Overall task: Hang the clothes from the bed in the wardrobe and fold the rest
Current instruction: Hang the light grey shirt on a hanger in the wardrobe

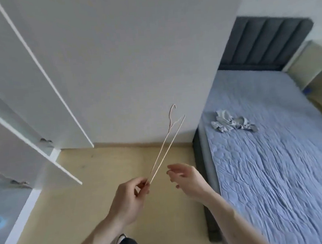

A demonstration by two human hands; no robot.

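Note:
A thin pale wire hanger (pixel 166 144) points up and away from me, its hook at the top. My left hand (pixel 130 199) pinches its near end between thumb and fingers. Just to the right, my right hand (pixel 186 180) hovers with fingers loosely spread and holds nothing, apart from the hanger. A crumpled grey garment (pixel 232 123) lies on the bed (pixel 272 162), near its left edge and towards the headboard. The white wardrobe (pixel 32 103) stands at the left with its doors swung open.
The bed has a blue quilted cover and a dark grey padded headboard (pixel 264 43). Beige floor (pixel 95 167) lies between the wardrobe and the bed frame. A white wall rises ahead. A pale bedside unit (pixel 309 65) stands at the far right.

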